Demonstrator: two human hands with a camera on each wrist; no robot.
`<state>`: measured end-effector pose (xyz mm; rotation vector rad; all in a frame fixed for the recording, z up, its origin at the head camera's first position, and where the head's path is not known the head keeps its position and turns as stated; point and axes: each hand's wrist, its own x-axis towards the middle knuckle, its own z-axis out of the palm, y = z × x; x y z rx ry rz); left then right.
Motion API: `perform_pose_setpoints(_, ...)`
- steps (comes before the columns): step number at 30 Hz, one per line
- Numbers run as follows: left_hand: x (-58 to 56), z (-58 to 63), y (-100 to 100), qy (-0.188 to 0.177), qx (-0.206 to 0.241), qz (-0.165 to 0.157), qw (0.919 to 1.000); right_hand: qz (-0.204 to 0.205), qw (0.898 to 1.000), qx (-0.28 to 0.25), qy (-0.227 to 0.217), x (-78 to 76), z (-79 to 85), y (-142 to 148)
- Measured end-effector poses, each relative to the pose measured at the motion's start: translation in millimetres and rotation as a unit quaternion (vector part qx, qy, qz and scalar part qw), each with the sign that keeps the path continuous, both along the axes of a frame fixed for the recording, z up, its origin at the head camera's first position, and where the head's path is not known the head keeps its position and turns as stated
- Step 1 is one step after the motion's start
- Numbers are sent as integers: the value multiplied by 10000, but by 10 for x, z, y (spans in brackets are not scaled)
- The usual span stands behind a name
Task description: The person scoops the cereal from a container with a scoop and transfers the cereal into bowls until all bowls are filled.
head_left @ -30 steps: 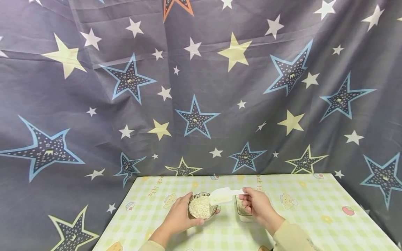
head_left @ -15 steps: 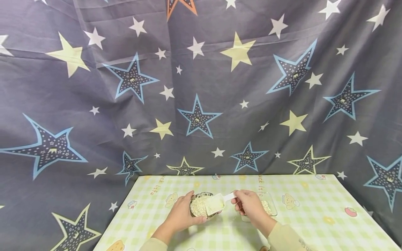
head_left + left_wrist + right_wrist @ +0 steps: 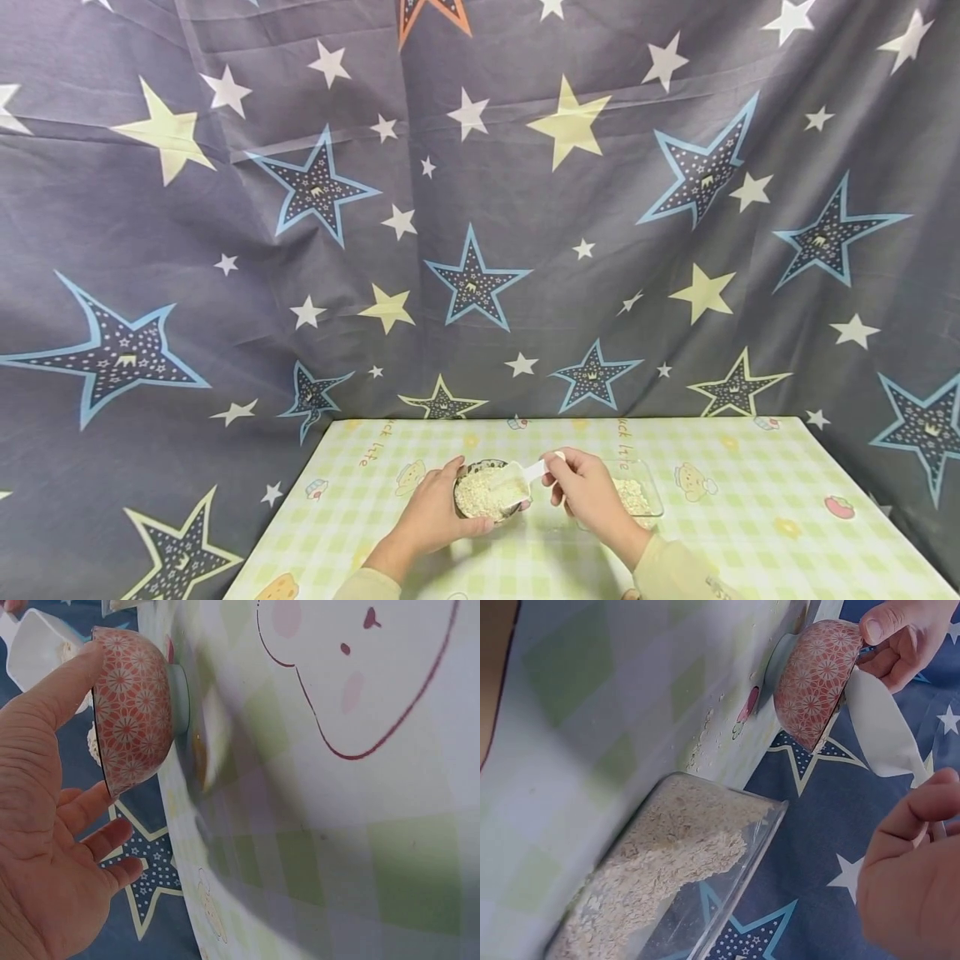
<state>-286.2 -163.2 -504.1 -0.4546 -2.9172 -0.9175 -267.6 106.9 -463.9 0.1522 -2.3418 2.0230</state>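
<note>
My left hand (image 3: 435, 515) holds a bowl (image 3: 131, 709) with a red-and-white flower pattern, thumb on one side of the rim and fingertips on the other. Oat flakes (image 3: 476, 493) fill the bowl up to about its rim. In my right hand (image 3: 592, 493) is the handle of a white scoop (image 3: 881, 724), pinched between thumb and fingers. The scoop's head tilts down over the right part of the bowl, overlapping the oats in the head view. Right of the bowl, partly behind my right hand and wrist, stands a clear container (image 3: 742, 881) of more oat flakes (image 3: 667, 855).
A green-and-white checked tablecloth (image 3: 420, 575) with cartoon prints covers the table. A few loose flakes (image 3: 701, 739) lie on it between the container and the bowl. Behind the table hangs a dark curtain (image 3: 480, 367) with stars.
The scoop has moved left from the bowl's right edge to over the oats and tipped downward. My right hand has shifted left, uncovering more of the container. The left hand keeps its grip on the bowl.
</note>
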Motion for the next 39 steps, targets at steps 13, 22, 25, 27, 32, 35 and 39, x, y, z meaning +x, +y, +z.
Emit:
perform_pose_setpoints(13, 2, 9, 37, 89, 1, -2, 10000, 65, 9929, 909, 763, -30, -69, -17)
perform_pose_setpoints(22, -12, -32, 33, 144, -10, 13, 9999, 273, 9403, 2477, 2316, -14, -125, -1)
perform_pose_setpoints(25, -12, -36, 26, 165, 11, -11, 9999, 158, 8980, 2975, 3237, -8, -157, 11)
perform_pose_setpoints(27, -15, -41, 20, 148, 13, -5, 9999, 39, 8608, 3282, 3889, -11, -181, 17)
perform_pose_setpoints(32, -24, -51, 7, 98, 14, 33, 9999, -105, 7888, 3689, 4915, -27, -217, 33)
perform_pose_setpoints(35, -26, -57, 5, 114, 8, 31, 9999, -80, 7770, 3742, 5061, -24, -216, 39)
perform_pose_setpoints(39, -13, -50, 13, 140, -7, 21, 9999, -59, 7750, 3774, 5069, -7, -203, 40)
